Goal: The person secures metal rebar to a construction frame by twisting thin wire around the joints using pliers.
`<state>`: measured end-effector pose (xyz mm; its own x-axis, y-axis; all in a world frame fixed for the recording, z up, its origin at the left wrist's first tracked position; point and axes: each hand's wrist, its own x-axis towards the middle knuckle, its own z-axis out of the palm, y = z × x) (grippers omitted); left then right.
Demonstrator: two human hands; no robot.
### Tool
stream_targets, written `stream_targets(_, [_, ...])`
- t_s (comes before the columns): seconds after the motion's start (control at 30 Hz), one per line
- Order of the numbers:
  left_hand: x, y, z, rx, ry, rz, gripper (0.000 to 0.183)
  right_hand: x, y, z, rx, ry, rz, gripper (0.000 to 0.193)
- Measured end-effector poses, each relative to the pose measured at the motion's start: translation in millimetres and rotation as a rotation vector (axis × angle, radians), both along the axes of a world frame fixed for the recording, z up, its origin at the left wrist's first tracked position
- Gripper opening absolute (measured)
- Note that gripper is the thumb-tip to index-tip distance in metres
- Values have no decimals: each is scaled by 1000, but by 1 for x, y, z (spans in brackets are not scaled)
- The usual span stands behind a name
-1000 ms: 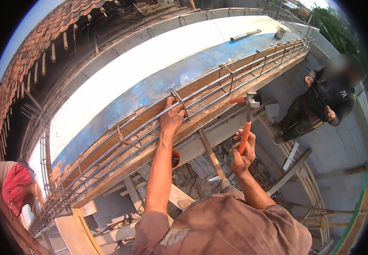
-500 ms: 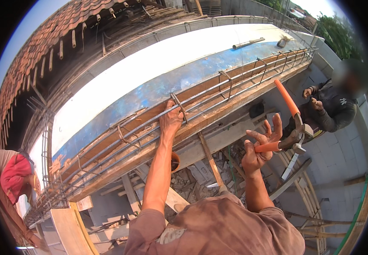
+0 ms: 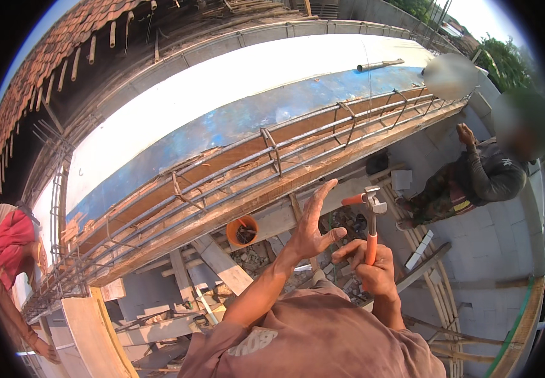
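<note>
My right hand point(image 3: 375, 268) is closed around one orange handle of a pair of pincers point(image 3: 373, 200), whose metal jaws point upward. The other orange handle sticks out to the left from the jaws, so the tool stands spread. Beside it, my left hand point(image 3: 313, 230) is raised with fingers stretched out and thumb apart, holding nothing. Both hands are in front of my chest, on the near side of a long rebar cage point(image 3: 272, 154). Wire stirrups point(image 3: 348, 120) loop around the cage's long bars. A wooden formwork board point(image 3: 222, 211) runs along its near side.
Below lies an orange bucket point(image 3: 242, 232) with dark things in it, among planks point(image 3: 222, 264) and rubble. A metal pipe point(image 3: 379, 65) rests on the white and blue sheet point(image 3: 222, 104). One co-worker point(image 3: 480, 179) stands at right; another, in red point(image 3: 17, 246), bends at far left.
My left hand has let go of the rebar cage and come back toward my right hand. The pincers have swung closer to me, jaws up. The right co-worker has raised a hand.
</note>
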<state>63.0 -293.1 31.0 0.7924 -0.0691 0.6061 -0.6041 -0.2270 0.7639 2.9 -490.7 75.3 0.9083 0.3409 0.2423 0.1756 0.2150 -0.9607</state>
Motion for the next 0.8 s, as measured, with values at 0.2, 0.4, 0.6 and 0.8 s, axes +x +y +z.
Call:
stream_targets(0.2, [-4,-27,-57,-510,495,-454,34,-5,26,1,-586,-147,-117,28])
stream_targets(0.4, [-14,-64,-35,-1031,487,-472,25,2,30,-41,-593,-373,-522,42])
stream_targets(0.6, [-12,-41,-48,-887,598,-378,34,22,12,-38,-538,-2,-70,37])
stream_targets(0.8, [3,3,-45,20,362,-51,43,37,1,-20,-671,483,53,29])
